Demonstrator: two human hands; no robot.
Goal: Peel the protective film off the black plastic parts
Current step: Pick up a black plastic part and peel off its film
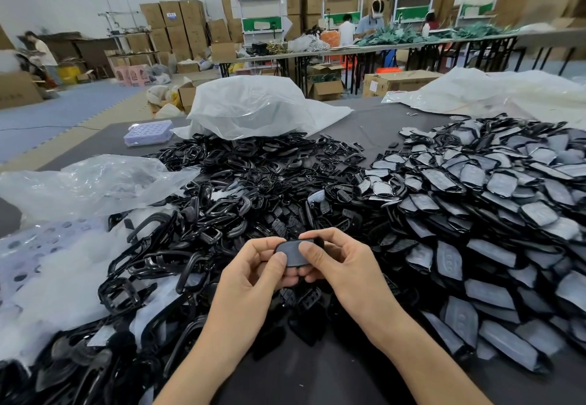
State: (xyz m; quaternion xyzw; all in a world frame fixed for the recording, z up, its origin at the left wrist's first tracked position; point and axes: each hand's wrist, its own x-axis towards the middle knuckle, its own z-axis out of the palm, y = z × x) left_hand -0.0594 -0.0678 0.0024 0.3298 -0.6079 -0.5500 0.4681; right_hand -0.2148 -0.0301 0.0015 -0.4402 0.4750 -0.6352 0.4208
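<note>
Both my hands hold one small black plastic part [294, 254] with a dull grey film on its face, just above the table in front of me. My left hand [253, 274] pinches its left side between thumb and fingers. My right hand [341, 265] grips its right side, thumb laid on the filmed face. To the right lies a big heap of filmed black parts [494, 214]. A heap of bare black frames and parts [241, 189] fills the middle and left.
A dark table [317, 369] bears everything. Crumpled clear plastic bags [253, 106] lie at the back, the left [95, 182] and the far right. A small lilac box [148, 132] sits at the back left. People work at far tables among cardboard boxes.
</note>
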